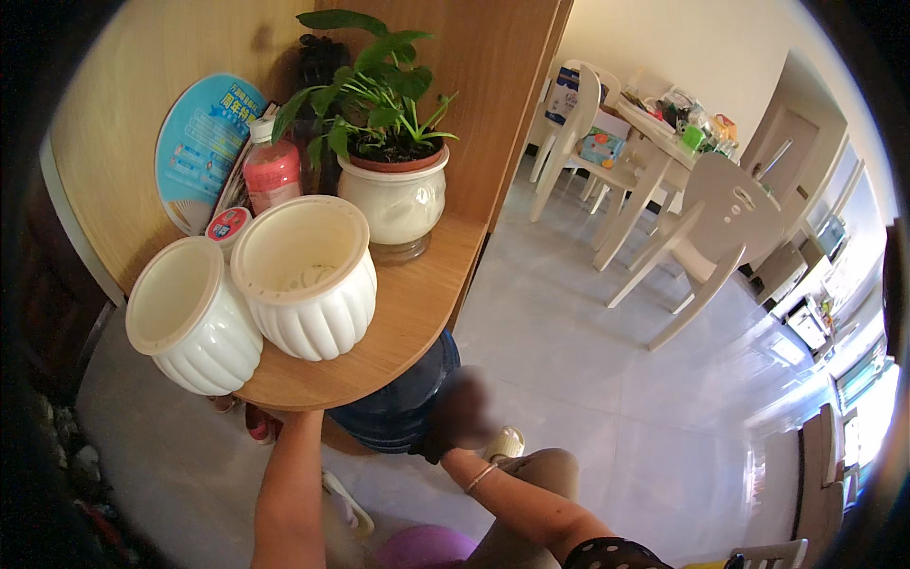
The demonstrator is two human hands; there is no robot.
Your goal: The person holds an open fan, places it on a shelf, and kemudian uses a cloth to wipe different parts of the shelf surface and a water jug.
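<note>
Below the rounded wooden shelf (pixel 417 327) is a large blue water jug (pixel 384 417), its upper part covered by the shelf. My right hand (pixel 462 410) is at the jug's right side, dark at the wrist and blurred, so its fingers do not show. I cannot tell whether it grips the jug. My left forearm (pixel 289 484) reaches up under the shelf edge, which hides the hand. Above, two white ribbed pots, a left one (pixel 204 332) and a right one (pixel 318 322), stand side by side at the shelf's front.
Behind the pots stand a leafy plant in a white pot (pixel 393 204), a pink bottle (pixel 272 171), a round red-lidded tub (pixel 227 226) and a blue fan (pixel 204 133). White chairs (pixel 725 213) surround a loaded table (pixel 654 128) to the right. A purple rounded thing (pixel 427 548) is near my legs.
</note>
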